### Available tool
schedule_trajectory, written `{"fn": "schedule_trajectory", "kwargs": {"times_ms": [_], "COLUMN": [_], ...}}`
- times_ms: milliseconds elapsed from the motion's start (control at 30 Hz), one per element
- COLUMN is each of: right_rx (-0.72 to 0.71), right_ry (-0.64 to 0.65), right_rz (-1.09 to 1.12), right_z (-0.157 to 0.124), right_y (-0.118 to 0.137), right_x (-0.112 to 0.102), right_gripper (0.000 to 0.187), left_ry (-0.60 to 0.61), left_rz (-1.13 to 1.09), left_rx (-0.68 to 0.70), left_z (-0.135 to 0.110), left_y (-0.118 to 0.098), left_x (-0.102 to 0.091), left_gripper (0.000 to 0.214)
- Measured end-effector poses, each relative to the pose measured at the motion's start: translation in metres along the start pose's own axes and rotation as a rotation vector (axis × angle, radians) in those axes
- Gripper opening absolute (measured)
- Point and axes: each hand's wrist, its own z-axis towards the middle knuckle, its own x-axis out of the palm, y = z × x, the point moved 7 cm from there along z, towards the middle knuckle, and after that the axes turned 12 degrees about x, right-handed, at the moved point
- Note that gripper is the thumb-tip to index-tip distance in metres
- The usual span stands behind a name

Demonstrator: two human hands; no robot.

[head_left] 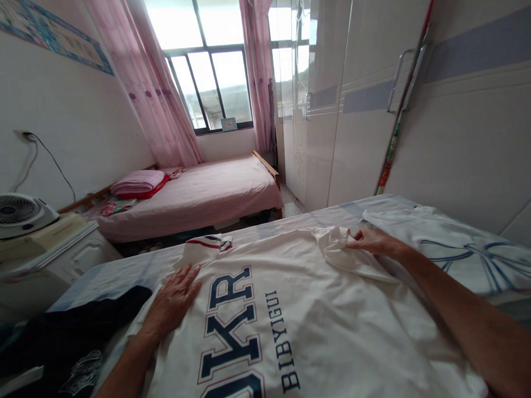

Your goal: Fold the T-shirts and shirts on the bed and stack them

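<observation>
A white T-shirt (323, 314) with large dark letters lies spread sideways across the bed in front of me. Its striped sleeve (208, 243) points away at the far left. My left hand (178, 294) rests flat on the shirt beside the lettering, fingers stretched out. At the far right edge, my right hand (369, 241) pinches a bunched fold of the shirt's cloth. Wrinkles run from that fold towards the middle. The lower part of the shirt passes out of view.
Left of the shirt lies a black garment (73, 336); to the right is a white garment with a blue bow print (470, 251). Beyond stand a pink-covered bed (221, 186), a white fan (17, 213) on a cabinet, and tall wardrobes (358, 101).
</observation>
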Motion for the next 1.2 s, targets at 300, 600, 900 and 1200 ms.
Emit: {"fn": "schedule_trajectory", "kwargs": {"times_ms": [300,600,900,1200], "right_rx": [-0.059,0.052,-0.009,-0.069], "right_ry": [0.364,-0.162,-0.015,-0.549], "right_rz": [0.509,0.563,0.422,-0.197], "right_z": [-0.018,0.006,0.008,-0.002], "right_y": [0.02,-0.016,-0.015,0.0], "right_x": [0.016,-0.021,-0.016,-0.046], "right_gripper": [0.035,0.046,0.042,0.014], "left_ry": [-0.057,0.022,-0.018,0.012], "left_rz": [0.066,0.058,0.075,0.079], "left_rx": [0.095,-0.006,0.066,0.042], "left_z": [-0.001,0.001,-0.001,0.0], "left_y": [0.003,-0.002,-0.001,-0.001], "left_x": [0.003,-0.002,0.0,0.0], "left_gripper": [0.05,0.055,0.052,0.052]}}
